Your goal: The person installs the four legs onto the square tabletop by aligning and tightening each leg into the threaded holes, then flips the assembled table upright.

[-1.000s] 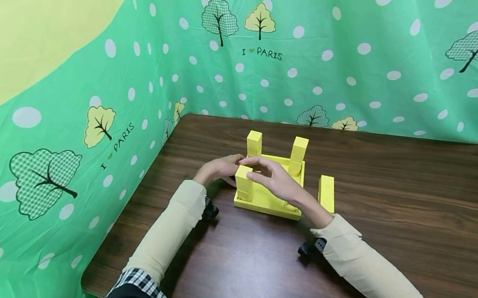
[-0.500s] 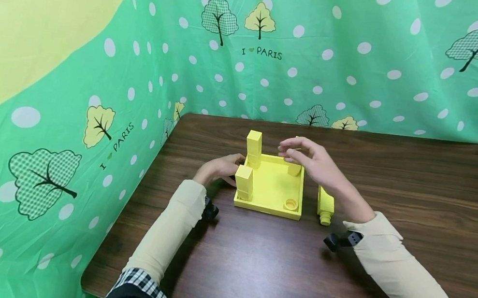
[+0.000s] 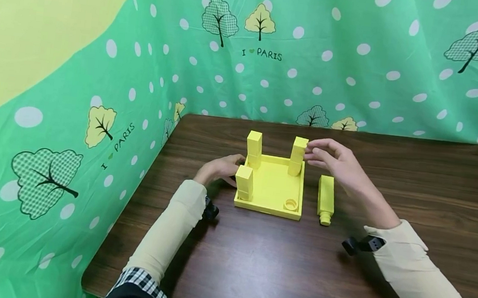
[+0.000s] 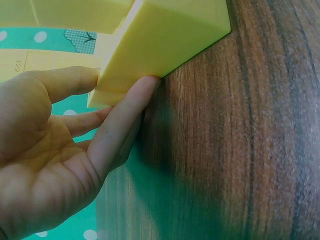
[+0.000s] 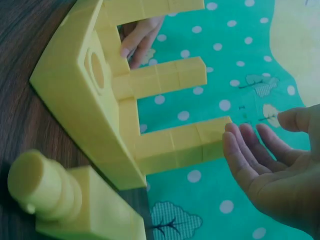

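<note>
A yellow square base (image 3: 274, 184) with a raised rim, like an upturned small tabletop, lies on the table. Square yellow legs stand upright at three corners: back left (image 3: 254, 148), front left (image 3: 244, 182) and back right (image 3: 297, 156). The front right corner shows a round socket (image 3: 290, 204). My left hand (image 4: 65, 135) holds the base's left side, thumb at the rim and a finger low against the wall. My right hand (image 5: 280, 175) is beside the back right leg with its fingers loosely extended; whether the fingertips touch the leg I cannot tell.
Right of the base, a loose yellow leg (image 3: 326, 199) lies on its side, its round stepped end (image 5: 37, 185) toward the near edge. The dark wooden table (image 3: 261, 268) meets a green patterned curtain (image 3: 339, 72) at the back and left.
My right hand has moved right, from beside the front left leg, past the back right leg, to that leg's outer side. The loose leg is now uncovered. My left hand stays put.
</note>
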